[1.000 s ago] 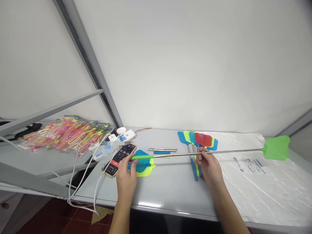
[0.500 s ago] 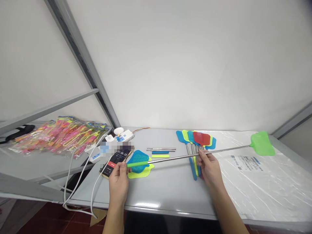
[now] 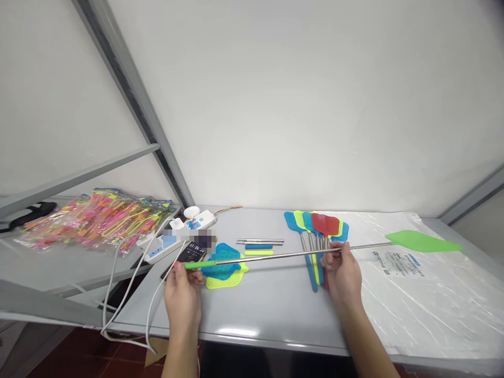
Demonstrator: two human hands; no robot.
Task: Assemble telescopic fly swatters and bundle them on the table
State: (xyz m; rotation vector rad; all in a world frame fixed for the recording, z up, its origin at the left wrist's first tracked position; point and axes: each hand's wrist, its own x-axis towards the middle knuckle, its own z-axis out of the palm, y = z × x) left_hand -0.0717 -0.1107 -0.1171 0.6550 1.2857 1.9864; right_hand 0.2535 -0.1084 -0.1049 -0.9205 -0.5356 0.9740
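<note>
A fly swatter [image 3: 275,256] with a long metal rod stretches level between my two hands, above the table. My left hand [image 3: 183,296] is closed on the end of its green handle. Toward the other end, my right hand [image 3: 343,270] pinches the metal rod. The swatter's green head [image 3: 427,241] is turned nearly edge-on at the right. Behind my right hand lies a group of swatters with blue, yellow and red heads [image 3: 326,224]. Blue swatter heads [image 3: 225,265] rest on a yellow mesh head [image 3: 226,283] beside my left hand.
Metal rods [image 3: 260,241], a blue handle [image 3: 259,247] and a yellow handle [image 3: 259,253] lie mid-table. A phone [image 3: 192,252], power strips [image 3: 165,244] and white cables are at left. Bagged colourful items [image 3: 102,218] pile beyond the post. White plastic wrapping [image 3: 433,310] covers the right side.
The swatter has shifted left with my left hand at the handle's end. Its head has rolled from facing me to nearly edge-on. My right hand's fingers have changed position on the rod.
</note>
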